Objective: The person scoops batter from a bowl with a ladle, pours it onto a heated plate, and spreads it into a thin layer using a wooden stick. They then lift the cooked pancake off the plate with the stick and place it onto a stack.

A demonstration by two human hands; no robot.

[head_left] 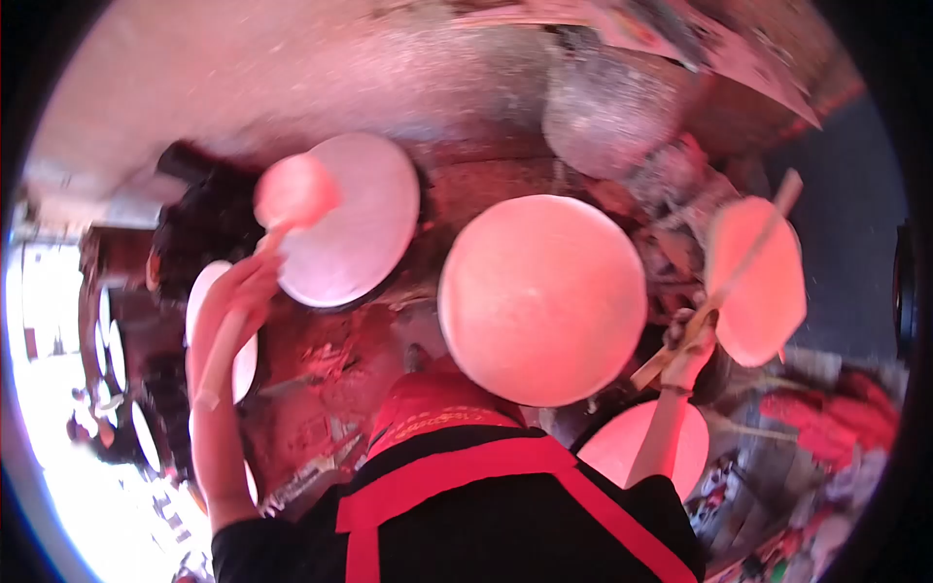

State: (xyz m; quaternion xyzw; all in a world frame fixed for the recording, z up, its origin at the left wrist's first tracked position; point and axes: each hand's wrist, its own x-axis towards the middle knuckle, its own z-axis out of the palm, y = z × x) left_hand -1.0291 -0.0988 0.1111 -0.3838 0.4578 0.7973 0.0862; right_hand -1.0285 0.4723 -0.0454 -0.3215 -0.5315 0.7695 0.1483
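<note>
Left hand point(245, 291) closed round tool point(225, 352); tool head point(296, 191) over left edge of white disc point(362, 216); right hand point(692, 350) closed round stick point(759, 247), across pink disc point(765, 309).

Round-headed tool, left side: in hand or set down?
In hand. The tool is in the left hand's grip, its handle showing past both sides. Whether its blurred head touches the disc behind: cannot tell.
</note>
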